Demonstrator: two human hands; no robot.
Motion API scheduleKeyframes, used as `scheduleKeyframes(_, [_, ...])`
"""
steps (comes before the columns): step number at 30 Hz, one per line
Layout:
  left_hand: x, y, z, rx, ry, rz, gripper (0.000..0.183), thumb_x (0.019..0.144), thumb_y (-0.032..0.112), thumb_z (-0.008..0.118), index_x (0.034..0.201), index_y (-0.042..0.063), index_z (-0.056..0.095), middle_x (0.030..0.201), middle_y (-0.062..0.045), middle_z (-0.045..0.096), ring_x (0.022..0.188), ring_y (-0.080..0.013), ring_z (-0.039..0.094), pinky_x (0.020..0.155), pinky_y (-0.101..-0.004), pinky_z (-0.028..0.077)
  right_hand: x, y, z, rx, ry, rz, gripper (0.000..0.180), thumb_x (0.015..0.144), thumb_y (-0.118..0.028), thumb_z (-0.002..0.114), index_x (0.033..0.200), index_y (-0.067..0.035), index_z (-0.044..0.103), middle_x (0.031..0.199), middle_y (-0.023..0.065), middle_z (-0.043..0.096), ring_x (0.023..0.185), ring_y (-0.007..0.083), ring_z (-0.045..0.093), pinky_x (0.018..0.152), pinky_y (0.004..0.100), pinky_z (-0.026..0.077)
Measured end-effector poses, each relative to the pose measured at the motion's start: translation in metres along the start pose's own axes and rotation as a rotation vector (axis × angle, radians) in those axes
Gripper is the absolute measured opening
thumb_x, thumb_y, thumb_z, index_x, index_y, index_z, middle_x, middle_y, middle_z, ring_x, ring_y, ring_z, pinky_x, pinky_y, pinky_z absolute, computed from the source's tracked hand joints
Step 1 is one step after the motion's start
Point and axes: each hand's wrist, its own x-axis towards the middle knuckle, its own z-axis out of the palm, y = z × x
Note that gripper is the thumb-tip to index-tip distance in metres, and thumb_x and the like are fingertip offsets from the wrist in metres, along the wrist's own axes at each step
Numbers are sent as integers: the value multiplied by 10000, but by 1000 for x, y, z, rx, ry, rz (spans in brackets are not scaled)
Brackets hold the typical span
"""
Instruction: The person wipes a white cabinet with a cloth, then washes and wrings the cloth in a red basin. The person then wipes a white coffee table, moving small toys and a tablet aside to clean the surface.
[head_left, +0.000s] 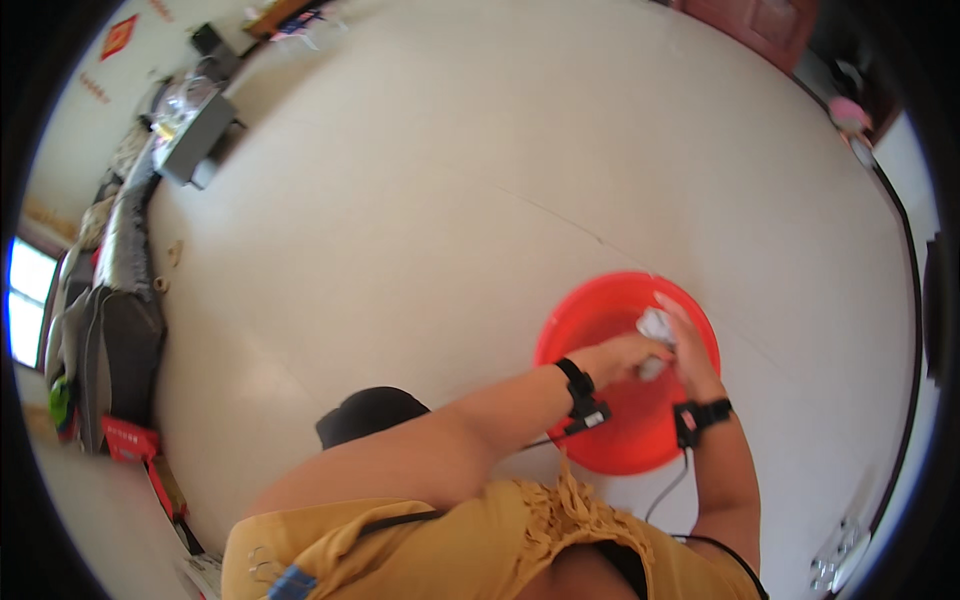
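A bunched white cloth (655, 325) is between my hands, over a red plastic basin (551, 341) on the floor. My left hand (628, 355) reaches across from the left and is closed around the cloth, part of which hangs below the fist. On the other side, my right hand (688, 346) presses against the same cloth with its fingers fairly straight, holding it against the left hand. Both hands are inside the outline of the basin. The basin appears to hold some water, though blur makes this unclear.
Pale floor (450, 187) surrounds the basin. Black wrist straps with small devices (589, 416) and cables are on both wrists. A grey sofa (120, 337) lines the left wall, near a grey low table (199, 139). A reddish door (757, 30) is at the far right.
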Motion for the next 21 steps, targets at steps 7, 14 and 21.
scheduleKeyframes(7, [-44, -1, -24, -480, -485, -239, 312, 913, 311, 675, 1121, 85, 620, 978, -86, 671, 793, -232, 649, 658, -327, 550, -11, 13, 50, 418, -197, 46, 609, 956, -431, 626, 1406, -44, 489, 1120, 113, 638, 1054, 234, 617, 902, 372, 541])
scheduleKeyframes(14, [-20, -28, -38, -430, -428, -288, 258, 916, 280, 704, 1054, 85, 608, 840, -46, 629, 698, -141, 584, 571, -241, 474, 1, 42, 10, 243, -21, 153, 340, 968, -203, 571, 1239, -2, 526, 747, 7, 520, 702, 128, 538, 728, 317, 510])
scheduleKeyframes(21, [-24, -41, -25, 99, -192, -162, 108, 872, 171, 690, 871, 113, 599, 709, -10, 548, 600, -121, 499, 510, -272, 396, 3, 53, 8, -10, -8, 266, 303, 957, -108, 441, 1232, -14, 526, 727, -3, 486, 648, 109, 498, 673, 295, 485])
